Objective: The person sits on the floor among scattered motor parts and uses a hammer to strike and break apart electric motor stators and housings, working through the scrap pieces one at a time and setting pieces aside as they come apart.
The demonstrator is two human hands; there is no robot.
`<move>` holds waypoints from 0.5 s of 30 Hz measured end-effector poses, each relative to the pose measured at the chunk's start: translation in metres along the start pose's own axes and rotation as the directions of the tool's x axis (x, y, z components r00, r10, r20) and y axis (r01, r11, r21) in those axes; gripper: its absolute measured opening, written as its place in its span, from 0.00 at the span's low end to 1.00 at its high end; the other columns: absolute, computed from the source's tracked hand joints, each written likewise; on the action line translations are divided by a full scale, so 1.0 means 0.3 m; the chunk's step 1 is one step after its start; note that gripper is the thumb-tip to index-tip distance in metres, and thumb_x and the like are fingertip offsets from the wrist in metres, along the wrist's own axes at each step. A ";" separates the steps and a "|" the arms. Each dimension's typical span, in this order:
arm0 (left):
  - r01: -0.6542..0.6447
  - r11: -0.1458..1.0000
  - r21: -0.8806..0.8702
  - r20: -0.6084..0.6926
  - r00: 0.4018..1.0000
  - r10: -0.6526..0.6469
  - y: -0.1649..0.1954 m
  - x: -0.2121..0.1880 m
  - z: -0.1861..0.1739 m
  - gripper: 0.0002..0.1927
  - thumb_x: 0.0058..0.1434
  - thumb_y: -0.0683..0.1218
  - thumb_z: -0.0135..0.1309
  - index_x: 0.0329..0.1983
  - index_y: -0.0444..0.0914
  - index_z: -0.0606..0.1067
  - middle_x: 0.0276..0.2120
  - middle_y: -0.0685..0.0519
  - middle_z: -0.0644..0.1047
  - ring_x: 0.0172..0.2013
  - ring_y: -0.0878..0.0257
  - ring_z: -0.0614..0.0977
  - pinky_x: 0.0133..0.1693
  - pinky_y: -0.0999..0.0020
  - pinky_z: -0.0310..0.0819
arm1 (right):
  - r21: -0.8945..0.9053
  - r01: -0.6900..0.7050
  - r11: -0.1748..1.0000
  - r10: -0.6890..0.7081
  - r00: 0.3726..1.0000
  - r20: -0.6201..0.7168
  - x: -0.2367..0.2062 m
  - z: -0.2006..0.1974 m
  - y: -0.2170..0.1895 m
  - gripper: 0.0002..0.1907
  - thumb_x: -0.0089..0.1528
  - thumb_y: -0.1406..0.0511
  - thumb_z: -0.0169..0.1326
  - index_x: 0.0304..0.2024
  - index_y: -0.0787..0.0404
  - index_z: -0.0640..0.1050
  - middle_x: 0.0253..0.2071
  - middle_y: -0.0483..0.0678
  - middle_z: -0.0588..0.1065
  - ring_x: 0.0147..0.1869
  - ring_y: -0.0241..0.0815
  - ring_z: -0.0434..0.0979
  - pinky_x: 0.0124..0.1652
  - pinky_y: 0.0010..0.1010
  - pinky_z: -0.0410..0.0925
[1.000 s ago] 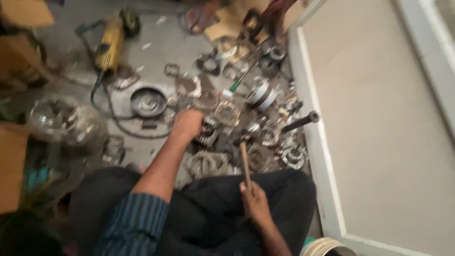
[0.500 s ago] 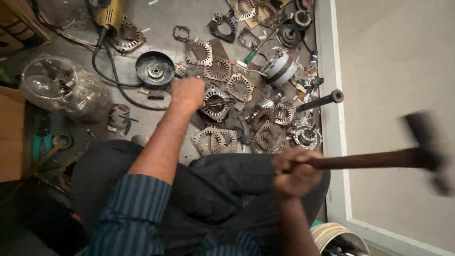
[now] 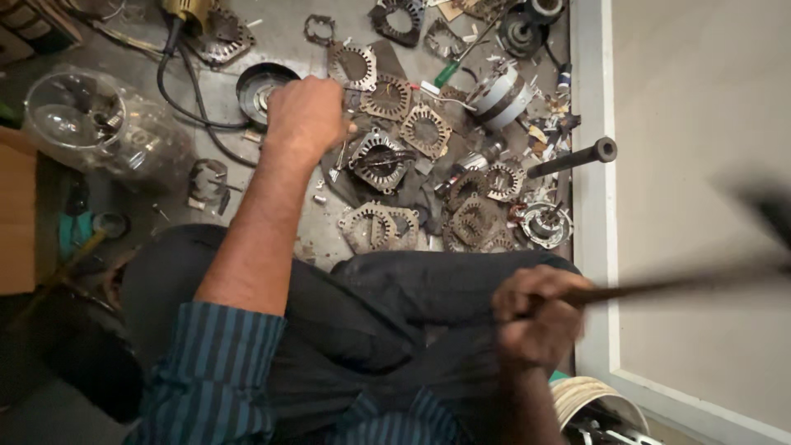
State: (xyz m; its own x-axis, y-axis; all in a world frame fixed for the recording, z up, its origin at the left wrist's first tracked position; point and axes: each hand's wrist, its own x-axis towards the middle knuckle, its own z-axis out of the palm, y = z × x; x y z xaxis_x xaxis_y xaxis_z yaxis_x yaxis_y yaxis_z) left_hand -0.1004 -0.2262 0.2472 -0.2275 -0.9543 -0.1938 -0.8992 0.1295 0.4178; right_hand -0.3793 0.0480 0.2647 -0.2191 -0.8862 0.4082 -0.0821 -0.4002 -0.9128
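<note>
Grey floor (image 3: 272,49): several stator plates; left hand (image 3: 306,115) fisted beside one stator (image 3: 381,159); right hand (image 3: 537,317) grips one hammer (image 3: 684,284).

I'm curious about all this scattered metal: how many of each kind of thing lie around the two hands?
Toothed ring-shaped metal plates, such as the one by the left hand: about 10
Hammer, blurred, in the right hand: 1
Round motor body: 1
Black bar: 1
Clear plastic jar: 1
Total: about 14
</note>
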 end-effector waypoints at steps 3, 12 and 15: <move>-0.021 1.000 -0.007 -0.014 1.000 0.021 0.001 -0.016 -0.010 0.21 0.54 0.59 0.68 0.41 0.40 0.83 0.40 0.42 0.83 0.45 0.44 0.83 0.47 0.50 0.76 | 0.155 0.165 0.974 -0.176 0.983 0.060 0.051 0.013 0.080 0.18 0.70 0.52 0.49 0.36 0.56 0.65 0.26 0.40 0.63 0.27 0.34 0.60 0.29 0.27 0.61; -0.018 0.999 -0.038 -0.032 0.999 0.017 -0.020 -0.020 -0.040 0.21 0.56 0.59 0.67 0.41 0.39 0.83 0.40 0.41 0.82 0.44 0.43 0.83 0.47 0.48 0.75 | -0.126 -0.799 0.588 0.779 0.601 -0.178 -0.068 0.147 0.259 0.15 0.71 0.57 0.45 0.32 0.56 0.69 0.19 0.41 0.63 0.17 0.36 0.60 0.17 0.28 0.56; -0.022 0.999 -0.029 -0.049 0.999 0.021 -0.021 -0.021 -0.030 0.21 0.56 0.60 0.67 0.41 0.39 0.84 0.41 0.40 0.82 0.44 0.42 0.83 0.47 0.48 0.75 | -0.482 -0.105 0.870 0.148 0.988 0.053 -0.019 0.021 0.020 0.19 0.74 0.57 0.43 0.30 0.57 0.71 0.24 0.40 0.66 0.21 0.32 0.64 0.21 0.24 0.59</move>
State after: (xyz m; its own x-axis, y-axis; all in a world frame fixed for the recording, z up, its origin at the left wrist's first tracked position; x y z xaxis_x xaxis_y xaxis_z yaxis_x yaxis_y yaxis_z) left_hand -0.0900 -0.2235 0.2538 -0.2277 -0.9634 -0.1413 -0.8826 0.1429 0.4479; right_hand -0.3724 0.0492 0.2571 -0.1775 -0.9466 0.2690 -0.5173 -0.1428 -0.8438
